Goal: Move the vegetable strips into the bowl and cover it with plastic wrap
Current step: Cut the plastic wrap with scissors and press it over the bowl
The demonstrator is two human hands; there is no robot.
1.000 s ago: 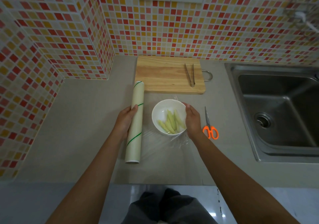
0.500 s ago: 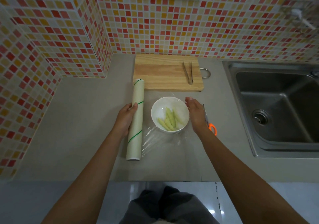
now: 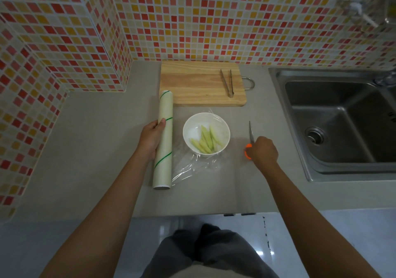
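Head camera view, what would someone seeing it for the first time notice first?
Probably the round white bowl of pale green vegetable strips at the counter's centre, with clear plastic wrap draped over it from the long white roll that the left hand holds. Next, the right hand closing on the orange-handled scissors just right of the bowl.

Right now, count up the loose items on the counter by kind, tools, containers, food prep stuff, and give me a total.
Cutting tools: 1, scissors
Tongs: 1
Cutting board: 1
Bowl: 1, holding vegetable strips
Plastic wrap roll: 1
Total: 5
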